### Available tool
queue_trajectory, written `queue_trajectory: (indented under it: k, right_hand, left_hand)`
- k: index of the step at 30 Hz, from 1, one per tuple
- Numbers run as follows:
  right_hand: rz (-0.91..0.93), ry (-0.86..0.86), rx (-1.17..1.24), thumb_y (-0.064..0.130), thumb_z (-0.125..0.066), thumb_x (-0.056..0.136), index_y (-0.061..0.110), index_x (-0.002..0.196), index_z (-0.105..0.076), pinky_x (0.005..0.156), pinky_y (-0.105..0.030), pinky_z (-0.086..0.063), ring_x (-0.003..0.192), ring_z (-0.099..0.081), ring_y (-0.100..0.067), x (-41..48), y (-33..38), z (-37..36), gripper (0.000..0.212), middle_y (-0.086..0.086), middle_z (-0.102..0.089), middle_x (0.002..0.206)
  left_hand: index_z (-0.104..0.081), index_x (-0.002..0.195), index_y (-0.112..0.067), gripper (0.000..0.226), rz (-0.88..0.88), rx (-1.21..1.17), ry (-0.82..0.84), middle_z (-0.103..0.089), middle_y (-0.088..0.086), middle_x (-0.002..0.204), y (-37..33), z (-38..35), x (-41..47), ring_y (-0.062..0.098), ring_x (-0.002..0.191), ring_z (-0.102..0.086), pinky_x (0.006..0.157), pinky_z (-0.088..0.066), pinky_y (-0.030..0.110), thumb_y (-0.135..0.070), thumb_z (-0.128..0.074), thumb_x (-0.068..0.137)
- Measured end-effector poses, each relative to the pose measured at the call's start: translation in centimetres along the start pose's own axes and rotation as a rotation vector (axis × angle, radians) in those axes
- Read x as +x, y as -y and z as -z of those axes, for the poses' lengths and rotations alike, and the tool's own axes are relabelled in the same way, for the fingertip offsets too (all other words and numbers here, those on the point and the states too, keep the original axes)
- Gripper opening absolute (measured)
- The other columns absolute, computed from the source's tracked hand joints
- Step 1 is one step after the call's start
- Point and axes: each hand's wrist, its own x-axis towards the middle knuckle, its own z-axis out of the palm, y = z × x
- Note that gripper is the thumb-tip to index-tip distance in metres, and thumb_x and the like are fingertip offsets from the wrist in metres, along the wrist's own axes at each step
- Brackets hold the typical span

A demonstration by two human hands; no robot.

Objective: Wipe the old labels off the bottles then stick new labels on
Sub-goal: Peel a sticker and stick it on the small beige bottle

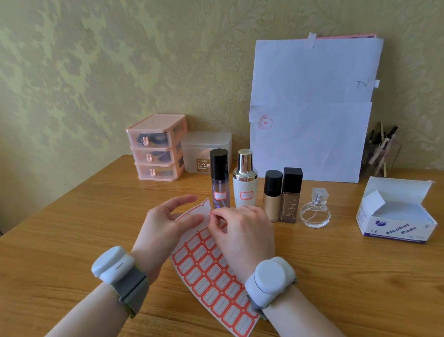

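Note:
A sheet of red-bordered labels point(214, 278) lies on the wooden table in front of me, its far end lifted. My left hand point(167, 222) holds that far end, fingers spread. My right hand point(239, 229) pinches a label at the sheet's top edge between thumb and forefinger. Behind stand a purple bottle with a black cap point(219, 180) and a white bottle with a gold cap point(244, 179), each wearing a red-bordered label. To their right are a gold bottle point(272, 194), a dark square bottle point(291, 196) and a round clear perfume bottle point(316, 210).
An open box of alcohol pads point(396, 213) sits at the right. Pink mini drawers point(157, 146) and a frosted plastic container point(204, 148) stand at the back left. White papers point(312, 109) lean on the wall, with a pen holder point(382, 152) beside them.

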Motion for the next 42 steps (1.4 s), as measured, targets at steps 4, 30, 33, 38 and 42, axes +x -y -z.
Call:
queue_trajectory:
  k: [4,30,33,38,42]
  right_hand:
    - [0.025,0.017,0.036,0.029,-0.067,0.091,0.023,0.082,-0.075,0.069,-0.030,-0.053,0.062,-0.062,-0.013,-0.1,0.0,-0.2,0.013,0.008,-0.071,0.068]
    - [-0.193,0.076,0.235,0.036,-0.063,0.092,0.027,0.093,-0.069,0.067,-0.023,-0.054,0.077,-0.063,-0.005,-0.1,-0.9,-0.7,0.011,0.013,-0.071,0.085]
    - [-0.253,0.072,0.302,0.045,-0.056,0.090,0.027,0.091,-0.070,0.067,-0.028,-0.057,0.076,-0.064,-0.005,0.0,-0.9,-0.7,0.023,0.014,-0.071,0.083]
    - [-0.285,0.044,0.364,0.047,-0.052,0.085,0.025,0.085,-0.072,0.064,-0.039,-0.056,0.072,-0.067,-0.010,0.0,-0.7,-0.7,0.029,0.011,-0.073,0.078]
    - [-0.309,0.048,0.345,0.033,-0.064,0.088,0.025,0.084,-0.072,0.060,-0.038,-0.055,0.069,-0.066,-0.010,0.4,-0.9,-0.9,0.012,0.011,-0.072,0.073]
  left_hand:
    - [-0.063,0.117,-0.031,0.033,0.007,-0.006,-0.030,-0.080,0.004,0.087,-0.2,0.0,0.0,0.025,0.073,-0.077,0.061,-0.061,0.030,-0.020,-0.073,0.088]
    - [-0.066,0.102,-0.021,0.012,0.120,0.192,-0.004,-0.079,0.001,0.076,-0.6,1.7,0.6,0.019,0.066,-0.077,0.050,-0.057,0.022,-0.016,-0.070,0.091]
    - [-0.067,0.105,-0.021,0.014,0.141,0.210,0.020,-0.079,0.003,0.079,-0.3,2.4,0.9,0.020,0.069,-0.077,0.053,-0.058,0.024,-0.016,-0.070,0.092]
    - [-0.070,0.110,-0.027,0.020,0.163,0.492,0.243,-0.080,-0.001,0.087,-0.2,4.6,3.1,0.016,0.077,-0.078,0.065,-0.061,0.025,-0.020,-0.071,0.091]
    - [-0.069,0.121,-0.037,0.032,0.005,0.961,0.289,-0.076,-0.008,0.104,0.0,5.7,5.8,0.008,0.091,-0.071,0.087,-0.057,0.027,-0.035,-0.072,0.089]
